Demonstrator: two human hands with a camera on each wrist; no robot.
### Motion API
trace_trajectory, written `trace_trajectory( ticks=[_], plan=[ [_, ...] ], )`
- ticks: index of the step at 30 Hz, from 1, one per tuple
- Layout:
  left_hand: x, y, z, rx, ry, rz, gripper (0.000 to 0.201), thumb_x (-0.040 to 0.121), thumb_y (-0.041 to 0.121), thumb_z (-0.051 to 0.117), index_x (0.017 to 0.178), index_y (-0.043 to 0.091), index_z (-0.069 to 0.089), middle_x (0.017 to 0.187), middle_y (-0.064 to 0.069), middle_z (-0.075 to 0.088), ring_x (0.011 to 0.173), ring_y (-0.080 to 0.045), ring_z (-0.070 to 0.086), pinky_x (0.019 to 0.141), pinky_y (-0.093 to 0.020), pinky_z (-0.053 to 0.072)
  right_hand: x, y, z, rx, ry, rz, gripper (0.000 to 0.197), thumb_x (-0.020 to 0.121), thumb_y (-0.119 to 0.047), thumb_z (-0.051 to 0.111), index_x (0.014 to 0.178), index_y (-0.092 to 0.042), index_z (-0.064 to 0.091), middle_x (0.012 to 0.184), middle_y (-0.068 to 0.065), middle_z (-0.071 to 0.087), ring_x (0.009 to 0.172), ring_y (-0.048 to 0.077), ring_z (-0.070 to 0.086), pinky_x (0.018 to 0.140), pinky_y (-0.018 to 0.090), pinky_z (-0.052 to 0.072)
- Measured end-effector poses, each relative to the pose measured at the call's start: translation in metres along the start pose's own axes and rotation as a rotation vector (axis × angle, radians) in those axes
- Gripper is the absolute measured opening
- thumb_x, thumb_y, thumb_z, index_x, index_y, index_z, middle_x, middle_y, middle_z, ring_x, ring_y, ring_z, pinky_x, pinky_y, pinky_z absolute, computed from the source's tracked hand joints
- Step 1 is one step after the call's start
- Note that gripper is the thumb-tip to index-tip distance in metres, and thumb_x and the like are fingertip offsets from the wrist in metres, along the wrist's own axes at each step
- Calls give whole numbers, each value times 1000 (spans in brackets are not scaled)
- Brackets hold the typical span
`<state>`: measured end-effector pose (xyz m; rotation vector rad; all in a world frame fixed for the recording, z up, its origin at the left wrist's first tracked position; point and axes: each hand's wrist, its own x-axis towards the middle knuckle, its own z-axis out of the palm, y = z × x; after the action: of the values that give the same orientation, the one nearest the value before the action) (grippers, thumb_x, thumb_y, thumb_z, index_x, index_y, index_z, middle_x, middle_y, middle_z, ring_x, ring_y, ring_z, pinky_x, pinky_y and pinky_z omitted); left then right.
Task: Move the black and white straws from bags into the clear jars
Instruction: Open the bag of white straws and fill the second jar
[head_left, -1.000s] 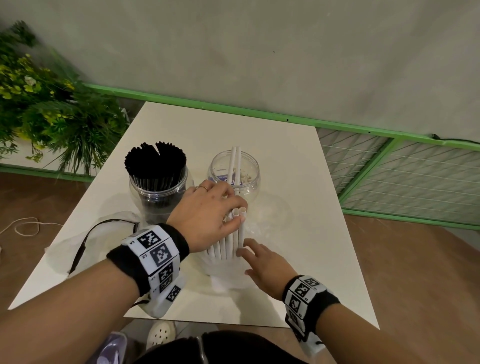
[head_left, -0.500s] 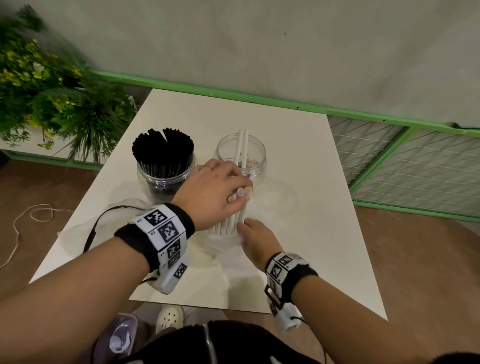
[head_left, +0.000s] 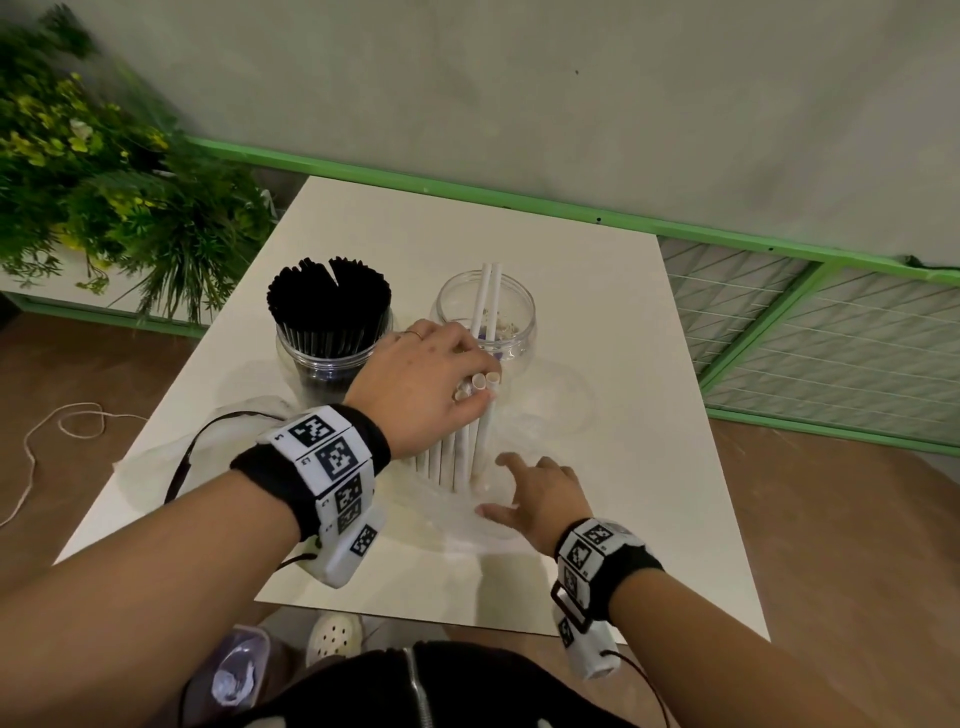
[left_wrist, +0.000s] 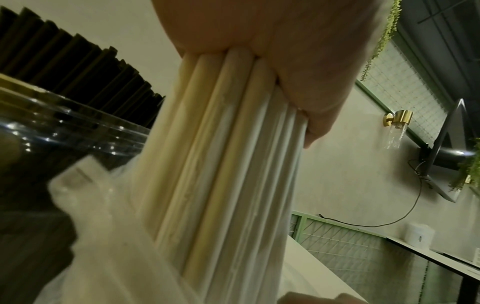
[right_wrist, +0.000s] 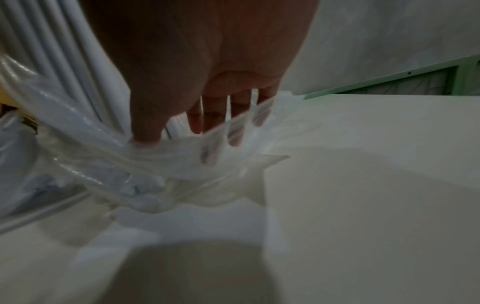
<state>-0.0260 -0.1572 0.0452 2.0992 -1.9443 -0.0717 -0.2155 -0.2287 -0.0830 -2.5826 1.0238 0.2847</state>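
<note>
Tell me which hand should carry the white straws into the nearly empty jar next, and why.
Left. The left hand already grips the white straws upright, right beside the nearly empty jar. The right hand lies lower, fingers spread on the clear bag.

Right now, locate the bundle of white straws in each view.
Head: white straws upright at table centre, gripped by the left hand.
Left wrist: fills the middle.
Right wrist: top-left corner.
Shared landmark: the clear plastic bag at the bundle's base.
</note>
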Motion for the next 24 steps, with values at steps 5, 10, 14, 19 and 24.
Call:
trace_trajectory(
  ticks=[5, 10, 14, 19, 24],
  plan=[
    [-3, 3, -1, -7, -9, 20, 42, 83, 55, 33, 110, 39, 61, 108, 12, 55, 102, -17, 51, 84, -39, 45, 23, -3, 8, 74, -230, 192, 128, 59, -70, 73, 149, -36, -12, 125, 12, 55, 120, 31, 46, 104, 41, 36],
    [-5, 3, 0, -14, 3, 17, 39, 83, 55, 34, 108, 40, 61, 108, 12, 56, 102, -18, 52, 84, -41, 45, 9, 13, -7, 257, -94, -26, 91, 73, -53, 75, 147, -30, 27, 112, -6, 60, 100, 16, 56, 93, 34, 47],
    [-5, 5, 0, -3, -1, 8, 39, 84, 56, 34, 108, 42, 61, 109, 13, 55, 104, -17, 51, 86, -38, 43, -8, 15, -6, 11, 506, -295, 72, 69, -60, 71, 126, -19, 55, 123, 3, 53, 105, 24, 50, 89, 36, 48],
    [-5, 4, 0, 14, 5, 18, 34, 86, 54, 40, 109, 41, 61, 110, 13, 56, 104, -16, 52, 84, -37, 42, 2, -4, -1, 62, 169, -149, 122, 57, -89, 48, 151, -20, 14, 157, 2, 11, 142, 25, 14, 115, 43, 21],
    [-8, 2, 2, 13, 19, 33, 32, 87, 55, 40, 108, 42, 60, 108, 14, 56, 103, -14, 53, 80, -32, 38, 19, -3, 16, 7, -62, -10, 130, 61, -76, 65, 152, -19, -7, 160, -1, -7, 147, 24, -1, 120, 44, 13]
  ],
)
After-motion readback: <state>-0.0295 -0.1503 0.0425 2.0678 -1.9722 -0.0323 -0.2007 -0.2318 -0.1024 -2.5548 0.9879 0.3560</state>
